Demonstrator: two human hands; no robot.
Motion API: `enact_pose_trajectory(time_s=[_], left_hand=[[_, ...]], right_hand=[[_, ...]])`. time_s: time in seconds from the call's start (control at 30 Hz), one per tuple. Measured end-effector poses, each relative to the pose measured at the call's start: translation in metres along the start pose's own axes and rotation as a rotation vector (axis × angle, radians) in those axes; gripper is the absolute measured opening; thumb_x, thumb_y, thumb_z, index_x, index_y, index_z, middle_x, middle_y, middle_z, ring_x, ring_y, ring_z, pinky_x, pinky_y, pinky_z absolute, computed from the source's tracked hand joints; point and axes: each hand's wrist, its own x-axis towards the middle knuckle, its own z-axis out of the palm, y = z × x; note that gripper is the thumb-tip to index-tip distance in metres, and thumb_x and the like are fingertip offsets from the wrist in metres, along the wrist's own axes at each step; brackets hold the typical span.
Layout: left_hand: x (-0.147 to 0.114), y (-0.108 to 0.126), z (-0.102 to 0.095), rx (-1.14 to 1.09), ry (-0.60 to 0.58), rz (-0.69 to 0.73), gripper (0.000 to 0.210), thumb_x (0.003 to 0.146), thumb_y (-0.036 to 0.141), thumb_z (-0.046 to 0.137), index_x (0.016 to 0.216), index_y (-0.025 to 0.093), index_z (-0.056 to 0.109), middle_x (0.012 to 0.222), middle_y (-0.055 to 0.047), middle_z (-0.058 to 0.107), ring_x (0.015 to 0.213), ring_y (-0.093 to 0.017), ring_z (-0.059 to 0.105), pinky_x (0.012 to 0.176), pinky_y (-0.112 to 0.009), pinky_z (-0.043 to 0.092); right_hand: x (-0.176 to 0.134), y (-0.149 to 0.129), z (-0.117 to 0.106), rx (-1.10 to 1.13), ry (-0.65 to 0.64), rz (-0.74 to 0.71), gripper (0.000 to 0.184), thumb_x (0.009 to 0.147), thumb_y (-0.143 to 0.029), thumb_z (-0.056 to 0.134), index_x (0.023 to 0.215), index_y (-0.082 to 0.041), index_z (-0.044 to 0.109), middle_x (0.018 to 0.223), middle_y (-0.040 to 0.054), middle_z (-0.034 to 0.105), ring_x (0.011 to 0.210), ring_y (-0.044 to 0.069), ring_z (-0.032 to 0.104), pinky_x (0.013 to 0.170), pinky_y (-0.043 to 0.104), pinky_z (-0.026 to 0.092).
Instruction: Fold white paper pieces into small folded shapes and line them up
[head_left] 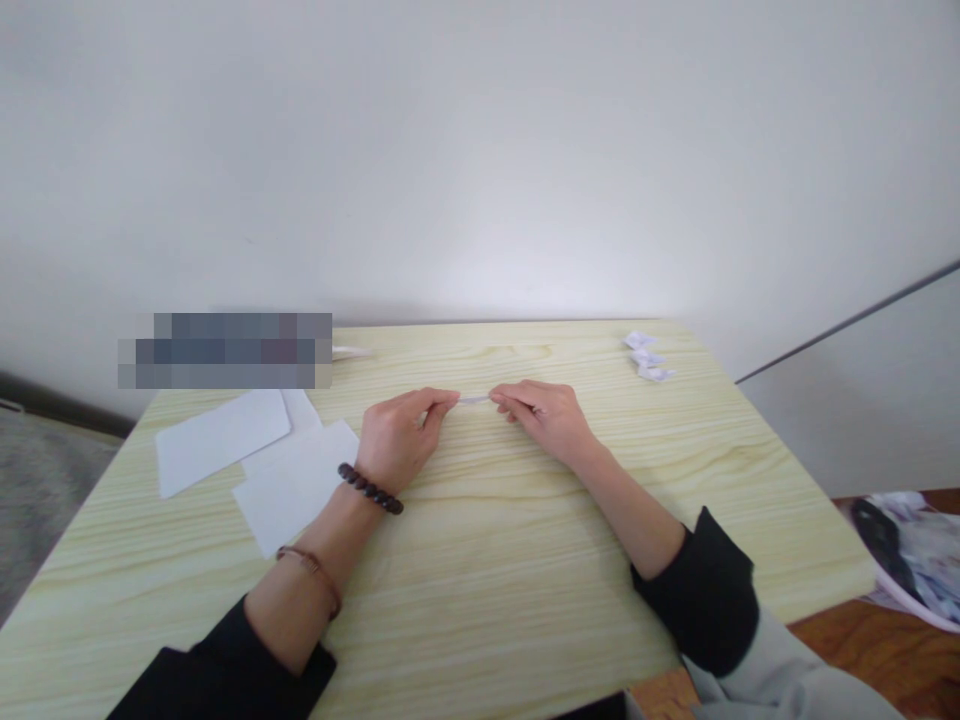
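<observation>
Both hands meet over the middle of the table, pinching opposite ends of a thin white strip of folded paper (474,400). My left hand (401,430) grips its left end between thumb and fingertips. At the other end, my right hand (546,415) holds on in the same way, fingers curled. Only a short, narrow length of the paper shows between the fingertips; its ends are hidden in the hands. To the left of my left hand lie white paper sheets (225,440), partly overlapping. Several small folded paper pieces (646,358) sit in a row at the back right.
The pale wood-grain table (480,570) backs onto a white wall (480,170). A blurred-out object (232,350) stands at the back left. Beyond the table's right edge, a bin with crumpled contents (915,550) stands on the floor.
</observation>
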Motion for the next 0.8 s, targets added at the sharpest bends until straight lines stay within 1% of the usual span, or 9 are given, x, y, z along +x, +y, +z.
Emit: enact_pose_trajectory(time_s=[0.07, 0.13, 0.23, 0.33, 0.47, 0.53, 0.6, 0.7, 0.8], left_hand=[[0.000, -0.001, 0.000, 0.013, -0.028, -0.035, 0.023, 0.090, 0.030, 0.049, 0.089, 0.021, 0.071, 0.088, -0.001, 0.075, 0.077, -0.017, 0.071, 0.070, -0.026, 0.054], [0.001, 0.000, -0.001, 0.015, -0.081, -0.063, 0.026, 0.090, 0.034, 0.048, 0.092, 0.021, 0.070, 0.091, -0.001, 0.075, 0.078, -0.018, 0.071, 0.070, -0.027, 0.054], [0.002, 0.003, -0.002, -0.038, -0.158, -0.106, 0.031, 0.090, 0.041, 0.046, 0.097, 0.020, 0.068, 0.095, -0.002, 0.074, 0.080, -0.018, 0.070, 0.070, -0.026, 0.054], [0.003, 0.004, -0.001, -0.112, -0.202, -0.142, 0.034, 0.091, 0.042, 0.044, 0.105, 0.019, 0.065, 0.099, -0.003, 0.072, 0.080, -0.017, 0.068, 0.070, -0.026, 0.053], [0.003, 0.002, 0.002, -0.128, -0.213, -0.167, 0.037, 0.089, 0.040, 0.049, 0.117, 0.018, 0.059, 0.100, -0.005, 0.070, 0.075, -0.015, 0.064, 0.069, -0.027, 0.052], [0.002, 0.001, 0.003, -0.138, -0.205, -0.163, 0.038, 0.088, 0.038, 0.050, 0.119, 0.017, 0.057, 0.097, -0.005, 0.069, 0.074, -0.015, 0.063, 0.068, -0.027, 0.051], [0.002, 0.001, 0.003, -0.145, -0.191, -0.138, 0.036, 0.086, 0.034, 0.052, 0.118, 0.017, 0.057, 0.092, -0.004, 0.068, 0.072, -0.014, 0.060, 0.067, -0.026, 0.051], [0.002, 0.002, 0.003, -0.160, -0.175, -0.093, 0.032, 0.085, 0.029, 0.053, 0.115, 0.019, 0.058, 0.083, -0.001, 0.065, 0.066, -0.012, 0.057, 0.065, -0.025, 0.050], [0.003, 0.004, 0.002, -0.189, -0.162, -0.063, 0.020, 0.086, 0.029, 0.055, 0.102, 0.020, 0.062, 0.080, 0.000, 0.065, 0.068, -0.012, 0.059, 0.066, -0.025, 0.049]], right_hand=[[0.000, 0.000, 0.000, -0.045, 0.010, -0.013, 0.023, 0.093, -0.025, 0.048, 0.094, -0.020, 0.071, 0.076, 0.0019, 0.072, 0.063, 0.011, 0.066, 0.060, 0.020, 0.049], [-0.001, 0.001, 0.000, -0.074, 0.036, -0.022, 0.022, 0.093, -0.025, 0.050, 0.093, -0.021, 0.071, 0.081, 0.0025, 0.073, 0.067, 0.012, 0.067, 0.063, 0.021, 0.051], [-0.001, 0.000, 0.002, -0.058, 0.089, -0.051, 0.018, 0.090, -0.026, 0.054, 0.092, -0.022, 0.072, 0.087, 0.0021, 0.074, 0.073, 0.012, 0.068, 0.067, 0.022, 0.053], [-0.002, -0.001, 0.004, -0.013, 0.115, -0.078, 0.014, 0.088, -0.025, 0.058, 0.093, -0.023, 0.072, 0.089, 0.0017, 0.074, 0.074, 0.011, 0.068, 0.063, 0.020, 0.054], [-0.002, -0.005, 0.005, 0.058, 0.132, -0.093, 0.014, 0.085, -0.022, 0.060, 0.094, -0.021, 0.071, 0.089, 0.0018, 0.074, 0.061, 0.008, 0.065, 0.057, 0.019, 0.054], [-0.001, -0.007, 0.005, 0.099, 0.136, -0.090, 0.014, 0.084, -0.020, 0.060, 0.094, -0.020, 0.070, 0.089, 0.0022, 0.074, 0.062, 0.008, 0.065, 0.059, 0.019, 0.054], [-0.001, -0.008, 0.005, 0.122, 0.119, -0.071, 0.014, 0.085, -0.021, 0.058, 0.093, -0.020, 0.070, 0.088, 0.0023, 0.074, 0.067, 0.009, 0.067, 0.060, 0.019, 0.055], [-0.001, -0.007, 0.008, 0.131, 0.088, 0.012, 0.015, 0.087, -0.024, 0.057, 0.092, -0.021, 0.070, 0.085, 0.0015, 0.074, 0.069, 0.011, 0.068, 0.060, 0.019, 0.056], [-0.002, -0.006, 0.011, 0.156, 0.087, 0.101, 0.018, 0.085, -0.029, 0.060, 0.099, -0.021, 0.068, 0.086, 0.0014, 0.074, 0.071, 0.012, 0.070, 0.062, 0.020, 0.058]])
